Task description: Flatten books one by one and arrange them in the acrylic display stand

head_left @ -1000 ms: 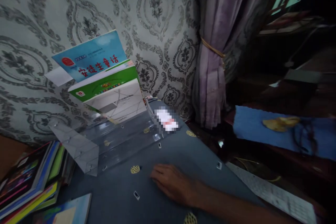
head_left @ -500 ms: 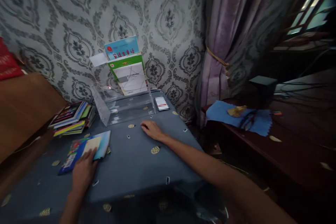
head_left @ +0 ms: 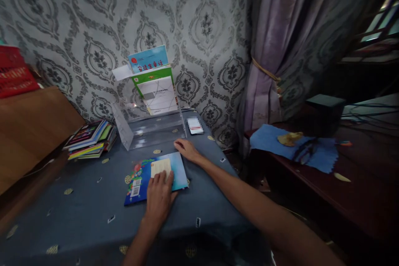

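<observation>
A thin blue picture book (head_left: 140, 181) with a barcode and a pale panel lies at the middle of the table's near half. My left hand (head_left: 159, 195) is on its lower edge, fingers laid over the pale panel and thumb at the near edge. Just beyond the book's upper right corner, my right hand (head_left: 187, 149) rests on the tablecloth with its fingers curled in; nothing shows in them. Past it stands a clear acrylic book stand (head_left: 156, 138). A green-topped book (head_left: 157, 95) and a light blue book (head_left: 149, 60) lean upright at its back.
Several books lie in a stack (head_left: 90, 139) at the left. A white card-like item (head_left: 195, 126), partly pixelated, lies right of the stand. A brown board (head_left: 37, 129) borders the left side. On the dark side table (head_left: 358, 199) lies a blue cloth (head_left: 264, 137) with glasses.
My left hand has slid the blue book rightward across the table, close to my right hand. My right hand stays near the stand, still curled. The view has shifted slightly.
</observation>
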Available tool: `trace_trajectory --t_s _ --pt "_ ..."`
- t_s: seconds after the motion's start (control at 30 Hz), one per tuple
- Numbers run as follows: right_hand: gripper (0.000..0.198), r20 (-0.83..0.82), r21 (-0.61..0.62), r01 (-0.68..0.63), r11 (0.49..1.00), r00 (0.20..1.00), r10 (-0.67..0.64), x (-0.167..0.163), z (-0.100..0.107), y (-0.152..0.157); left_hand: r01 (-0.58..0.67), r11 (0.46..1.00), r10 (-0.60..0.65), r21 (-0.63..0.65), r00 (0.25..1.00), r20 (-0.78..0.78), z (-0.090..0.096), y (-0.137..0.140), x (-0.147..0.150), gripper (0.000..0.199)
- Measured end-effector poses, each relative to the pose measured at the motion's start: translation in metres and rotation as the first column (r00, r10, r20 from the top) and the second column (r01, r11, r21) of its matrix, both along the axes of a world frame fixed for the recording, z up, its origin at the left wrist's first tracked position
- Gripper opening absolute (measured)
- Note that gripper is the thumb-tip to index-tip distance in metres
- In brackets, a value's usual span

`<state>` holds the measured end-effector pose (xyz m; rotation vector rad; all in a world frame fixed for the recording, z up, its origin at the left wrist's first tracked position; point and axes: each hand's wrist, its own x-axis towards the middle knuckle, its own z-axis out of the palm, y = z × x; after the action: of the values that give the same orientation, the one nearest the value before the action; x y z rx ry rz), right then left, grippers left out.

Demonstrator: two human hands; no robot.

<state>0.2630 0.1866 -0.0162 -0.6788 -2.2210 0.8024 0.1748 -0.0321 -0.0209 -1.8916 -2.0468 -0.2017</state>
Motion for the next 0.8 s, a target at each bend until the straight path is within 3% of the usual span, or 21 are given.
trace_trajectory --t_s 0.2,0.37,0.6,0.8 --pt "0.017 0.070 0.045 -0.052 0.998 0.996 0.049 0.008 0.003 -0.002 0.171 0.982 -0.174 0.075 0.984 0.036 -0.020 0.022 0.005 0.062" --pt "0.019 0.156 0.100 -0.099 0.990 0.984 0.083 0.008 0.005 -0.020 0.290 0.956 -0.288 -0.048 0.956 0.059 -0.020 0.005 -0.021 0.071" --pt "0.021 0.276 0.216 -0.172 0.961 0.955 0.109 0.006 0.007 -0.029 -0.034 0.999 0.034 -0.014 0.998 0.054 -0.025 -0.037 -0.088 0.059" --pt "0.019 0.328 0.239 -0.151 0.959 0.942 0.067 0.006 0.004 -0.030 0.104 0.994 -0.098 -0.033 0.983 0.155 -0.022 -0.037 -0.105 0.068"
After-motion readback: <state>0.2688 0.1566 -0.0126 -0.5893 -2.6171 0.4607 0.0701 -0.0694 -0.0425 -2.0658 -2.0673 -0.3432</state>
